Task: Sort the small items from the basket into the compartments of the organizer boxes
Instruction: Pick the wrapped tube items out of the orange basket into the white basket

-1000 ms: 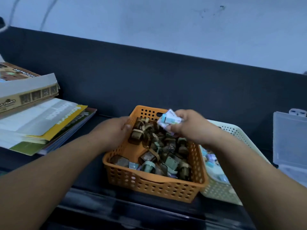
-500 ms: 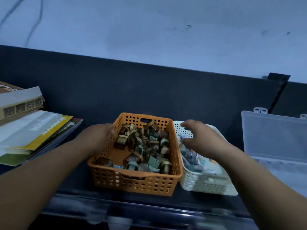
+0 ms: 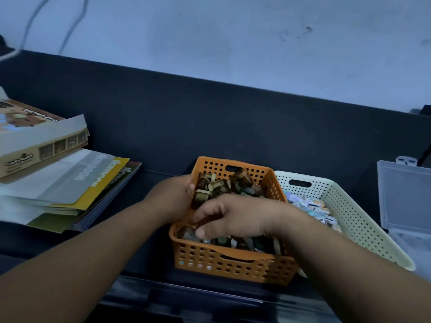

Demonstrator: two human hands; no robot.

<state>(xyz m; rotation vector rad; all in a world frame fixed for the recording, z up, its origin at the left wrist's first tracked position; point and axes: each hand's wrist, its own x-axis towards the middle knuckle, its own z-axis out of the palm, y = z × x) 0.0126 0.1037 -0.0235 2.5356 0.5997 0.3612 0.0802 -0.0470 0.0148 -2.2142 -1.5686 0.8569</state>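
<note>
- My left hand [image 3: 171, 200] grips the orange basket [image 3: 233, 264] by its side wall, thumb over the rim, forearm stretched forward.
- My right hand [image 3: 233, 217] sits palm-down just beside that grip, fingers curled downward; whether they pinch anything I cannot tell.

Hidden beneath the right hand [image 3: 233, 217]: any hold among small items [image 3: 217, 185] in the orange basket [image 3: 233, 266]. Cut off by the right edge, blurred inside: clear organizer box [image 3: 405, 201].
</note>
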